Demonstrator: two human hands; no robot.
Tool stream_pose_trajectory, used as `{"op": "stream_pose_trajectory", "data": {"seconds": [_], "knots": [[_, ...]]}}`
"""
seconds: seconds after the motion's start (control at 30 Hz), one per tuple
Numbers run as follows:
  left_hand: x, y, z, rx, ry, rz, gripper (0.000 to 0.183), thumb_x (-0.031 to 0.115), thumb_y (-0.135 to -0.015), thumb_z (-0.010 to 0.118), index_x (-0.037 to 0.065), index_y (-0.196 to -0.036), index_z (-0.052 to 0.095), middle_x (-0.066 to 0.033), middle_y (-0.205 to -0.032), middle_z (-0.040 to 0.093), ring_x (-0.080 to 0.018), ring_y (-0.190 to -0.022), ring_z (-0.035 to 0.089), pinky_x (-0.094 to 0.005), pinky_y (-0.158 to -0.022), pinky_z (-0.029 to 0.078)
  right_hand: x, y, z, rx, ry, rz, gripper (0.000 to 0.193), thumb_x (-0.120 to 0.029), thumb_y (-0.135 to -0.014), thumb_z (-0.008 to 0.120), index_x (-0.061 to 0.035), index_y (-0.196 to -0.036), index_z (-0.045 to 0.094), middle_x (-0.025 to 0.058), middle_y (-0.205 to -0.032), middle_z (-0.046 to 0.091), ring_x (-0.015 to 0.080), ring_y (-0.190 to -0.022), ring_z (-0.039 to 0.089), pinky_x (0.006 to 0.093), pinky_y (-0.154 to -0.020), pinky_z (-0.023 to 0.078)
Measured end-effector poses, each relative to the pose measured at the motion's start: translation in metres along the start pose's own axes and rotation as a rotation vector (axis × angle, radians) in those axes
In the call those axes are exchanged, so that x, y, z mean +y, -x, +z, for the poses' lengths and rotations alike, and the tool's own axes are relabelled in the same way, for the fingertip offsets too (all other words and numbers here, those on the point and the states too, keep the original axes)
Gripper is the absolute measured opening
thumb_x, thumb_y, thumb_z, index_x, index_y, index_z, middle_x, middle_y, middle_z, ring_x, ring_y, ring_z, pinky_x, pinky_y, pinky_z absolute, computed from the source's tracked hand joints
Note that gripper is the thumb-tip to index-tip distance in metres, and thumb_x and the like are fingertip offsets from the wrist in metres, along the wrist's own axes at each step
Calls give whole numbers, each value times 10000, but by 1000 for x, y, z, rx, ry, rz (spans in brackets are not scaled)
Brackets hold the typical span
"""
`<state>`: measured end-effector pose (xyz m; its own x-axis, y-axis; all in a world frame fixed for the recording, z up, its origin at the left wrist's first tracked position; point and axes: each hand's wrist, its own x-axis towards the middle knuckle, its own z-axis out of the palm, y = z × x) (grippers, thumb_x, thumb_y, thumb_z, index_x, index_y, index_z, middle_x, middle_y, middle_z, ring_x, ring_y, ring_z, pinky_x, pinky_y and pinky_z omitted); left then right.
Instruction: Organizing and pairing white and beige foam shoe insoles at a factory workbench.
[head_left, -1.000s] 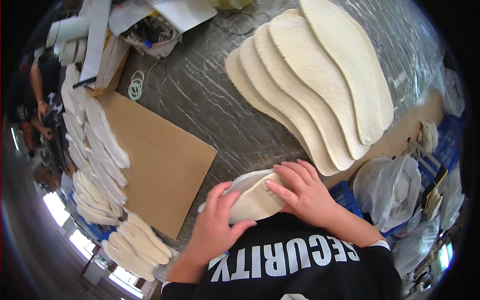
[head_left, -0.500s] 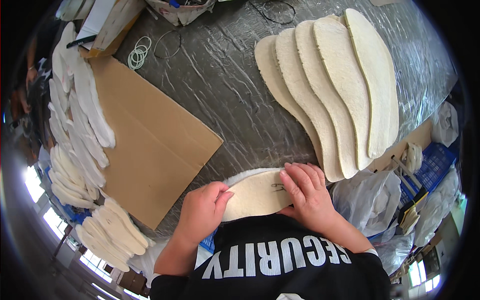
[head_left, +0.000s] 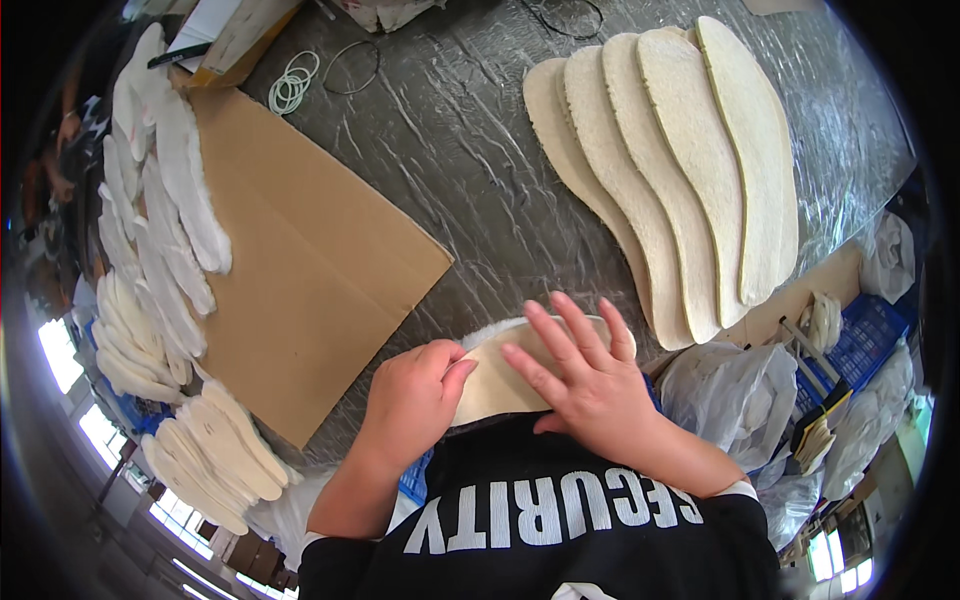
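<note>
Close to my body, a cream insole (head_left: 490,385) with white fleece along its far edge lies crosswise at the table's near edge. My left hand (head_left: 415,395) pinches its left end between thumb and fingers. Over its right part my right hand (head_left: 590,370) is spread, fingers apart, holding nothing; whether the palm touches the insole I cannot tell. The right hand hides much of that end. Beyond it, to the right, several large cream insoles (head_left: 690,170) lie fanned out and overlapping.
A brown cardboard sheet (head_left: 300,260) lies at left, with white fleece insoles (head_left: 180,190) along its left side and cream ones (head_left: 215,450) nearer me. Pale rings (head_left: 292,85) lie at the back. Plastic bags (head_left: 730,395) and a blue crate (head_left: 860,330) are at right.
My right hand has let go of the insole's right end, and its fingers have spread over the insole. My left hand keeps its pinch. The view has shifted slightly.
</note>
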<state>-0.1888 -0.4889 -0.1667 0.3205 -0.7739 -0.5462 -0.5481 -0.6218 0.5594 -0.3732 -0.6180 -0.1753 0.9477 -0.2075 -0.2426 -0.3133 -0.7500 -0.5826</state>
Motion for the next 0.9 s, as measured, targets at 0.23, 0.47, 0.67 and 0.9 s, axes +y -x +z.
{"op": "stream_pose_trajectory", "data": {"seconds": [0.23,0.47,0.67,0.9], "knots": [[-48,25,-29,-129,266,-198,233,85,-826,708,-17,-1012,611,-85,-875,695,-135,-792,655,-279,-712,513,9,-9,7,54,-2,55,1017,-324,-457,862,-221,-1392,475,105,-1393,458,310,-1280,429,519,-1053,315],[-58,40,-36,-7,433,-169,113,84,-852,651,5,-917,603,-40,-769,613,-120,-722,553,-267,-679,454,-18,-24,6,-13,87,-10,1060,-405,-452,856,-202,-1410,450,133,-1526,296,358,-1426,233,579,-1127,168],[-63,39,-28,-7,520,121,139,67,-921,572,-9,-1033,603,-71,-1125,635,-113,-913,596,-274,-823,490,-42,-67,40,166,55,-478,929,-268,-641,785,-135,-1462,371,137,-1271,516,330,-1223,475,495,-1029,353],[-96,57,6,171,1167,129,271,69,-947,558,-9,-1206,578,-52,-1145,627,-125,-1039,573,-277,-898,462,-38,-69,39,165,-133,-439,801,-127,-630,783,-49,-1353,447,151,-1035,533,326,-927,526,425,-855,415]]}}
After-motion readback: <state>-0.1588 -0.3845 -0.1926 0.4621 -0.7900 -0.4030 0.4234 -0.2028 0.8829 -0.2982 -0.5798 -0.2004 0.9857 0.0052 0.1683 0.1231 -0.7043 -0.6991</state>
